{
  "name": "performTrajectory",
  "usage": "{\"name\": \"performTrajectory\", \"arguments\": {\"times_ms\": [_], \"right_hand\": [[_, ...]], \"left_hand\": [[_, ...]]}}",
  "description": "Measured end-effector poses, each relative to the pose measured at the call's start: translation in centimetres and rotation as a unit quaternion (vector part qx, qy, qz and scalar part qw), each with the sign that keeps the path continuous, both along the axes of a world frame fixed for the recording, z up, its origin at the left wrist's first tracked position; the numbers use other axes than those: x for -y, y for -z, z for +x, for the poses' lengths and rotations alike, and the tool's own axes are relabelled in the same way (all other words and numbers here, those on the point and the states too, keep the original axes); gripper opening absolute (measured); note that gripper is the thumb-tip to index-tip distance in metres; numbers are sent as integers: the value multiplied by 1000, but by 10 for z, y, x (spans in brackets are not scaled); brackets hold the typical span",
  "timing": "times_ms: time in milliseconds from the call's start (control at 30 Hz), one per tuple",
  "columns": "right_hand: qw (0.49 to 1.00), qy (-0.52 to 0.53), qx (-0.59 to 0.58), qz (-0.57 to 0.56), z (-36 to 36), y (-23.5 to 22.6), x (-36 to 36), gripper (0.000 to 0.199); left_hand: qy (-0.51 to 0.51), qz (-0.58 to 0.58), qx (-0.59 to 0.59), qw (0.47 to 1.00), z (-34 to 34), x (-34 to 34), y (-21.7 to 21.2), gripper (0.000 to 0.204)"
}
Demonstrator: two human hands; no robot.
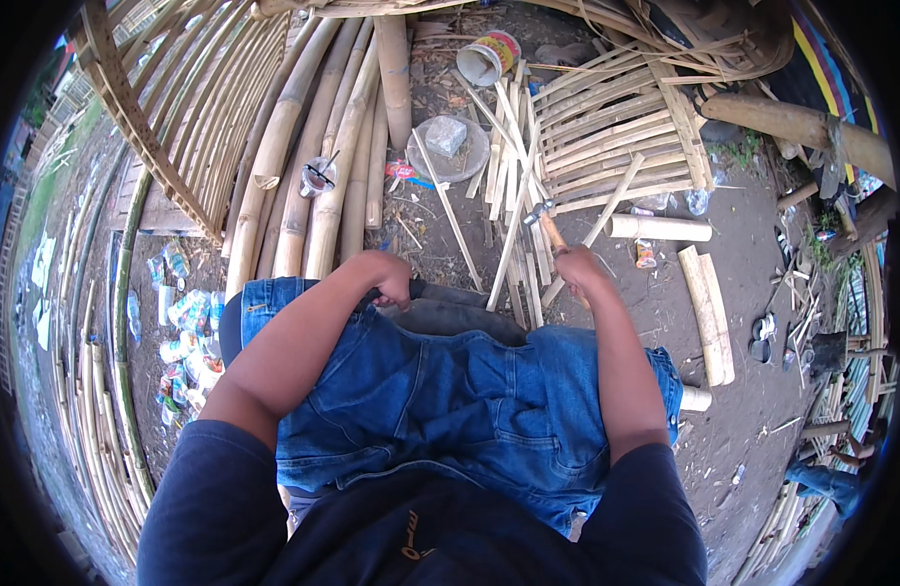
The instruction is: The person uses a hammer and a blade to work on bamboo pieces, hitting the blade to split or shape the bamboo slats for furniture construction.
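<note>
My right hand (pixel 584 272) is closed round the wooden handle of a hammer (pixel 553 232). Its metal head points away from me, above a pile of split bamboo strips (pixel 513 195). In front of my lap, my left hand (pixel 391 280) is curled shut on a dark, long, narrow tool (pixel 448 292). This tool lies sideways over a dark rounded surface (pixel 455 320), and its exact kind cannot be made out. Beyond the strips, at the right, lies a slatted bamboo panel (pixel 611 137).
Thick bamboo poles (pixel 294 186) lie at the left, with a glass (pixel 318 176) on them. A round dish (pixel 460 161) holds a clear bag; a white bucket (pixel 487 59) lies behind. Cut bamboo pieces (pixel 706 313) lie at the right, plastic litter (pixel 188 342) at the left. Another person (pixel 829 483) shows far right.
</note>
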State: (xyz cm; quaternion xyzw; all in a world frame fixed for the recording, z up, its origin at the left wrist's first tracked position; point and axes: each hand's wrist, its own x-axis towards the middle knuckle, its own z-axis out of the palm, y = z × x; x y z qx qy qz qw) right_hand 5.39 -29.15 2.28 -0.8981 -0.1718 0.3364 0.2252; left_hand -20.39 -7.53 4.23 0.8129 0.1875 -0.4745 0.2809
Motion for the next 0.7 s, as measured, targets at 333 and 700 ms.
{"name": "performTrajectory", "arguments": {"times_ms": [333, 700], "right_hand": [[987, 75, -133, 55, 5, 26, -8, 32], [984, 70, -166, -2, -9, 60, -12, 17]], "left_hand": [[9, 6, 14, 1000, 1, 1, -10, 26], [-115, 95, 42, 988, 3, -21, -18, 24]]}}
